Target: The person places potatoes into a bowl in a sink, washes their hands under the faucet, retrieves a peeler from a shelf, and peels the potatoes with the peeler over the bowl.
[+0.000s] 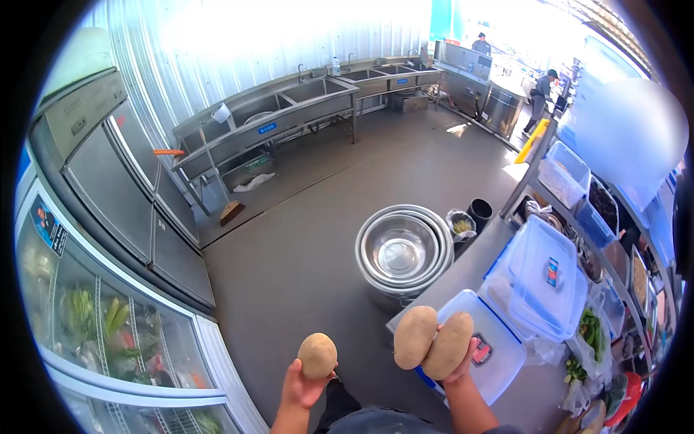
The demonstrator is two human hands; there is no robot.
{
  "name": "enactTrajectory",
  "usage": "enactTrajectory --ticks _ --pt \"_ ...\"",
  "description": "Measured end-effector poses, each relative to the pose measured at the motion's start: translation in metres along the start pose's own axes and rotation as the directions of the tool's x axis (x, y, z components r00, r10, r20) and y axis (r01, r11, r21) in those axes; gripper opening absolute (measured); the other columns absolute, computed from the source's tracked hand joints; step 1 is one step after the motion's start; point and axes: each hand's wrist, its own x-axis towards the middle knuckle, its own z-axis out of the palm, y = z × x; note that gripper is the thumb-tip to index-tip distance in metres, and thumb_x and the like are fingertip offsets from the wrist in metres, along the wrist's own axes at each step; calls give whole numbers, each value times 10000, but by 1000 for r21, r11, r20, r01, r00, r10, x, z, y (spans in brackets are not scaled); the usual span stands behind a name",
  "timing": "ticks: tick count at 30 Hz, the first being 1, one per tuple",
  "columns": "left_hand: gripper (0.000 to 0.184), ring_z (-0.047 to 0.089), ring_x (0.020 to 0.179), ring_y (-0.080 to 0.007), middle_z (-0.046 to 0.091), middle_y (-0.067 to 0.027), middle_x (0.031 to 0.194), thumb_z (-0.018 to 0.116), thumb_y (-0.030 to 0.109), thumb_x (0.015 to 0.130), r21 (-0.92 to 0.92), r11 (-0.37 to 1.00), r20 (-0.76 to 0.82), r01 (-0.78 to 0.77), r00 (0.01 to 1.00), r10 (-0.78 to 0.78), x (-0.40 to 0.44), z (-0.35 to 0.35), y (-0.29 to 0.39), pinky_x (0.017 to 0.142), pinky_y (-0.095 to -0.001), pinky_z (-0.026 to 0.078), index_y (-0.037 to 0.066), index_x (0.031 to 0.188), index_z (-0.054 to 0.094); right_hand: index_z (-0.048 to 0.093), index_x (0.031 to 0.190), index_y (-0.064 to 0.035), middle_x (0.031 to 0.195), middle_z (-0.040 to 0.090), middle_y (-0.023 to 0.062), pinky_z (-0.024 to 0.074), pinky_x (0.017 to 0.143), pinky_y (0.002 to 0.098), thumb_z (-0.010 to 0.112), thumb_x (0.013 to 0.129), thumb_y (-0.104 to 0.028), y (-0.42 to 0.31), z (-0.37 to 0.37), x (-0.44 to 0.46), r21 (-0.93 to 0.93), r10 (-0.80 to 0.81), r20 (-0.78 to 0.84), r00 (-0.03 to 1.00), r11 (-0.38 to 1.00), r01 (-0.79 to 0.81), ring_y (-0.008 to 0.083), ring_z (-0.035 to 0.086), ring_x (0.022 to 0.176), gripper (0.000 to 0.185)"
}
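Three potatoes in hand, split one and two. The left hand (pixel 306 387) is closed round a single potato (pixel 318 356), thumb on one side and fingertips on the other; a cradle from below probably suits the rounded shape. The right hand (pixel 457 370) is clamped on a pair, (pixel 415 337) and (pixel 447 346), set side by side and touching, with fingers showing between them and along the outer edge; this grip likely stops either from rolling off. The hands are well apart, all three potatoes raised in front of the body, the pair seen over a flat blue-rimmed lid (pixel 506 367). Beside that lid, a clear blue-rimmed box (pixel 538 278) sits closed on the counter (pixel 463 269), presumably to keep its contents covered. Metal bowls (pixel 399 253) are nested near the counter's corner, which would save room; at least three rims counted, exact number unclear. One broom (pixel 231 211) leans at the sink unit (pixel 246 141), head down on the floor (pixel 289 210), likely parked out of the way. Further counts: hands, two; people in the background, two ( (pixel 481 45) and (pixel 541 90)), both distant. A brown shape at the lower right edge is too partly seen to identify.
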Motion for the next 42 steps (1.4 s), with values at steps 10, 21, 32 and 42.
enactTrajectory --ticks 10,21,32,42 --pt "803 646 1106 -358 629 -172 1267 792 517 787 -255 967 -150 -13 988 -26 143 -91 95 887 -445 562 55 1387 526 500 1395 -34 1359 570 118 536 1005 470 504 899 -774 59 -14 203 -234 36 -215 976 968 -88 308 606 1214 890" --pt "829 644 1093 -356 621 -177 1267 796 533 776 -275 960 -198 -55 980 0 420 -155 213 868 -435 563 60 1395 514 592 1314 -54 1301 627 94 552 977 492 554 864 -780 125 -142 463 -218 86 -309 947 963 -159 311 640 1160 854" --pt "888 639 1095 -345 604 -224 1285 761 606 774 -175 972 -252 -157 961 110 674 -187 367 860 -411 556 62 1424 497 509 1364 -34 1283 623 134 626 820 499 562 856 -786 178 -242 792 -142 206 -233 950 960 -243 336 687 1077 909" --pt "833 637 1131 -353 607 -209 1314 731 563 836 -269 952 -154 -148 982 109 992 -300 455 895 -439 563 48 1443 484 512 1359 -35 1221 648 129 615 838 529 610 832 -776 229 -352 1069 -237 192 -312 931 933 -272 315 686 1063 915"
